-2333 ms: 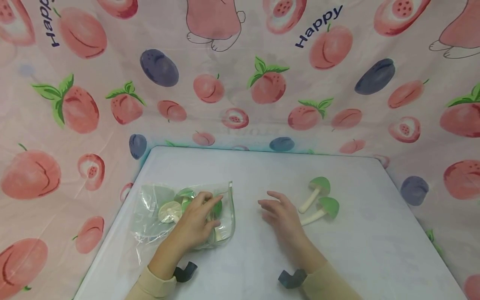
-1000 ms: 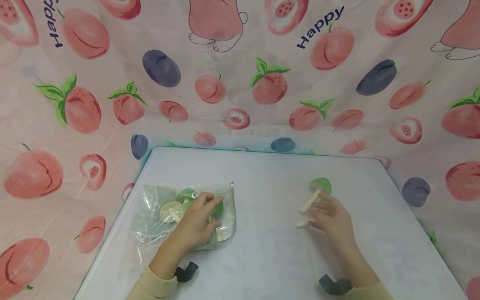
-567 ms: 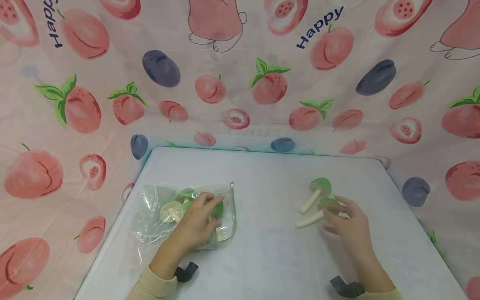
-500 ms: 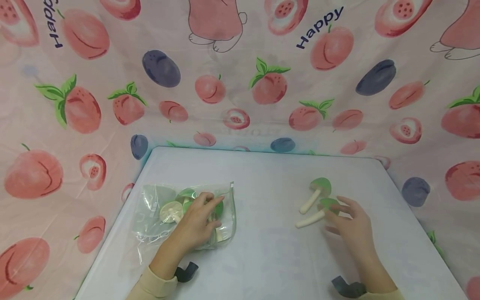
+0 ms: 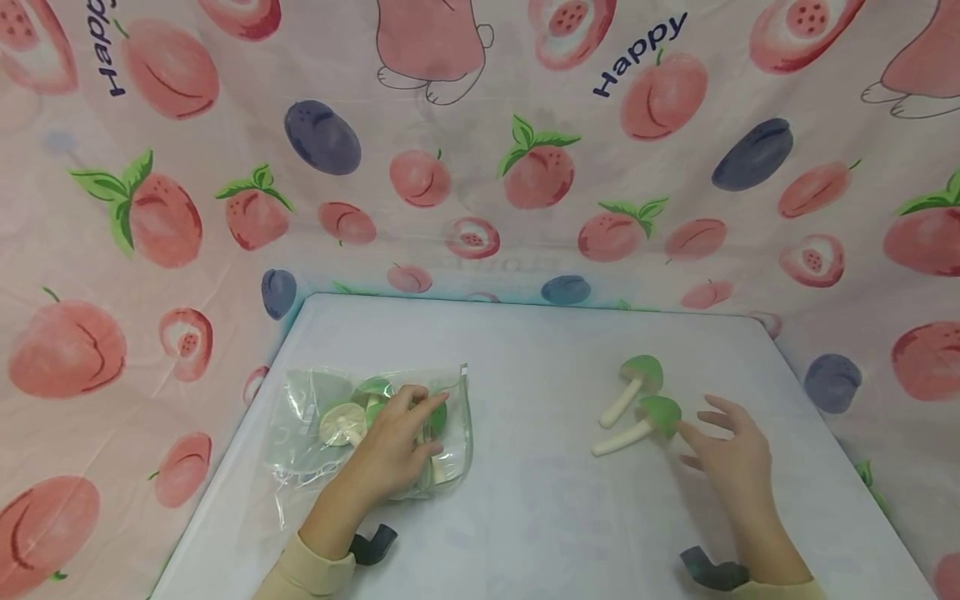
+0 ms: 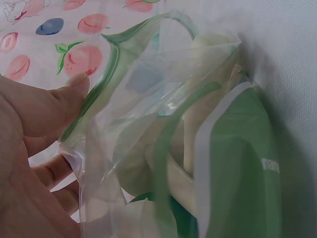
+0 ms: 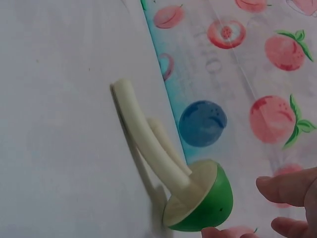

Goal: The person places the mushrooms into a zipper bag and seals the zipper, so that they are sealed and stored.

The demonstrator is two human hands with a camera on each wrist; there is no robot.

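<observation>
A clear zip bag (image 5: 300, 417) lies at the table's left, holding several toy mushrooms (image 5: 342, 425) with green caps and pale stems. My left hand (image 5: 393, 437) rests on the bag, thumb and forefinger spread apart. In the left wrist view its thumb (image 6: 74, 96) lies along the bag's green zip edge. Two loose mushrooms lie at the right, a far one (image 5: 632, 390) and a near one (image 5: 637, 429), stems pointing left. Beside the near one's cap is my right hand (image 5: 735, 454), loosely spread and holding nothing. A fingertip (image 7: 213, 232) is at the cap's edge; contact is unclear.
The white tabletop (image 5: 517, 517) ends at a fruit-printed cloth (image 5: 480, 192) hanging behind it and at both sides. A dark strap piece (image 5: 372, 546) shows at the left wrist and another dark strap piece (image 5: 712, 571) at the right.
My right hand has moved from the table's middle across the loose mushrooms and drawn off to their right, uncovering the near one. The left hand and the bag stay put.
</observation>
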